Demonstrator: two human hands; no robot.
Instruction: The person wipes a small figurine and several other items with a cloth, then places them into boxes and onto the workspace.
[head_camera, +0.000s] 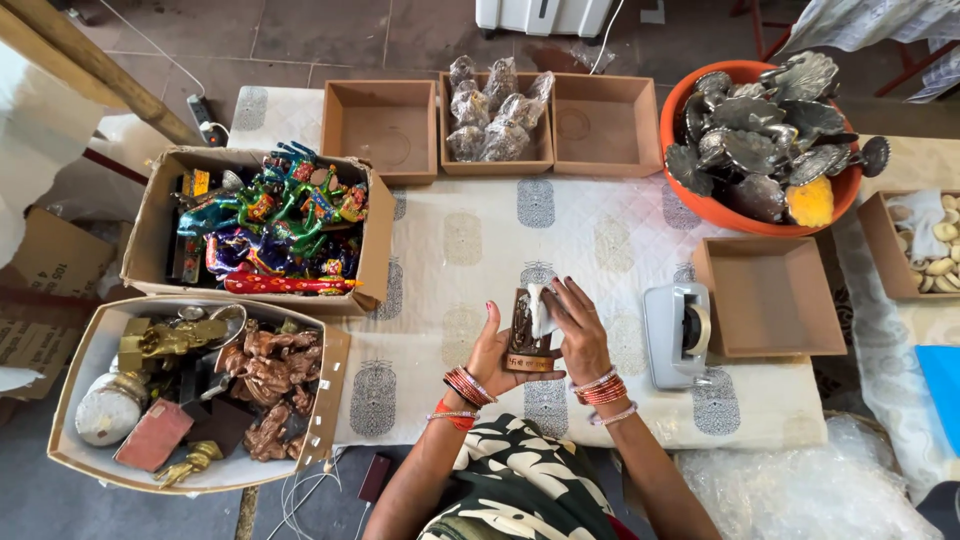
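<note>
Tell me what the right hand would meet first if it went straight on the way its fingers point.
The right hand points up-left, its fingers on a white cloth against the dark plaque held by the left hand. It meets those at once; beyond lies patterned table cloth, though depth is unclear.

Work table with sorted craft stock, seen from above.
An orange basin (690, 200) held metal leaf dishes (770, 130); cardboard boxes held painted figurines (275, 220) and brass statuettes (270, 385); a grey tape dispenser (676, 333) stood beside an empty brown tray (772, 297).

Plaque (527, 340) face behind white cloth (541, 308)
</note>
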